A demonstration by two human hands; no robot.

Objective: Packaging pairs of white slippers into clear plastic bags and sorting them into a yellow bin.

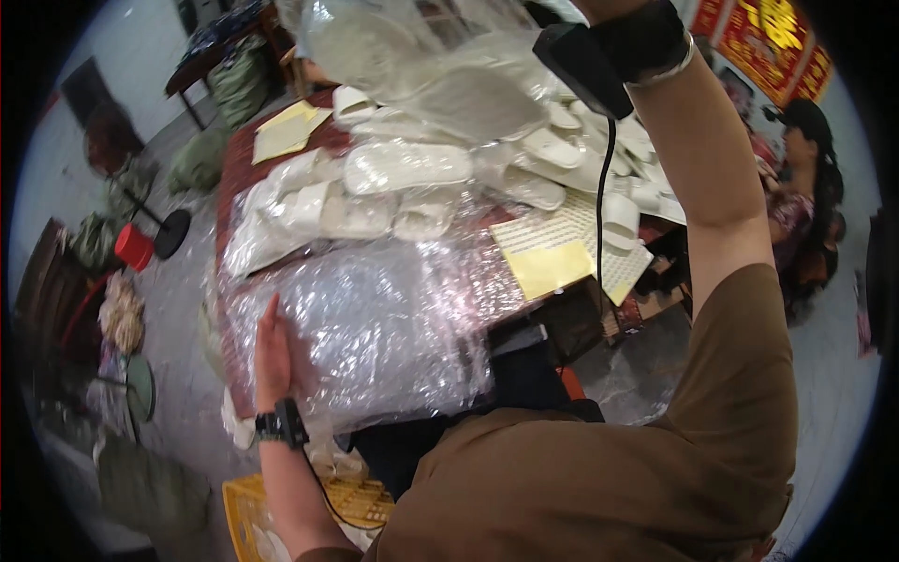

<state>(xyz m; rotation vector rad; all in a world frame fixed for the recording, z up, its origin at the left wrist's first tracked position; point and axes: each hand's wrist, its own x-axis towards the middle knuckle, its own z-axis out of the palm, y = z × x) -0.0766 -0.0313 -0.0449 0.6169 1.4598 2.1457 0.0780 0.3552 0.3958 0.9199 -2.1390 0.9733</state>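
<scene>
My left hand (272,361) lies at the left edge of a clear plastic bag or sheet (375,323) on the table, fingers stretched out and edge-on to it. My right arm reaches far forward. Only a sliver of my right hand (604,7) shows at the top edge, and its fingers are out of sight. Beside it, a clear plastic bag of pale slippers (459,89) fills the top middle; whether the hand grips it cannot be made out. White slippers (407,169), several in clear wrapping, are heaped across the table behind the flat plastic.
Yellow paper sheets (548,267) lie at the table's right edge, more yellow paper (290,129) at its far left. A yellow plastic crate (245,510) stands below my left forearm. A red bucket (133,246) and sacks sit leftward. Another person (803,169) is at the right.
</scene>
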